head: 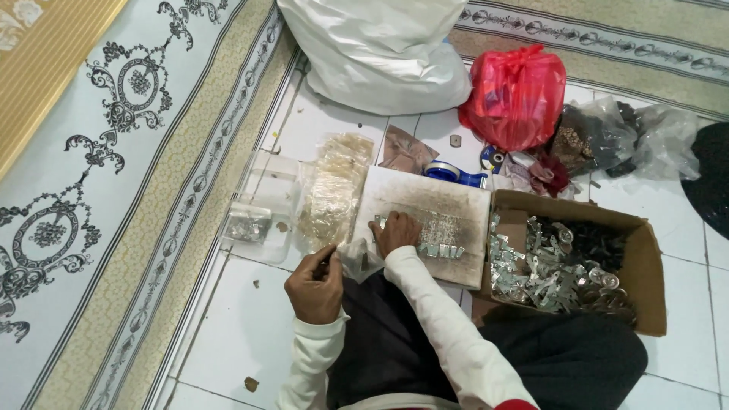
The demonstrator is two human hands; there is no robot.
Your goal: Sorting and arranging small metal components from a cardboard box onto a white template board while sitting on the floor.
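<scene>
The person sits on a white tiled floor (250,334), hemmed in by things on three sides. To the left the tiles end at the edge of a patterned carpet (114,190); the barest stretch of tile lies between that edge and the person's left arm. Ahead, a large white sack (380,45) and a red plastic bag (516,95) close off the far side, with a blue tape dispenser (456,173) just before them. On the right an open cardboard box (645,266) full of shiny metal pieces sits against the person's knee, touching the right edge of a flat white board (456,201).

The right hand (395,231) lies palm down on the board, fingers pressed together over a row of small silvery metal clips (444,250) lined up near the board's near edge. The clips are small, flat and bright, set side by side; finer detail is too small to tell.

The left hand (315,287) is curled, its fingertips pinching the mouth of a small clear plastic bag (358,260) that hangs between the two hands, just off the board's left corner. Left of the board stands a stack of clear bags (334,190), and beside it a clear plastic tray (262,209) holding a small packet of metal pieces.
</scene>
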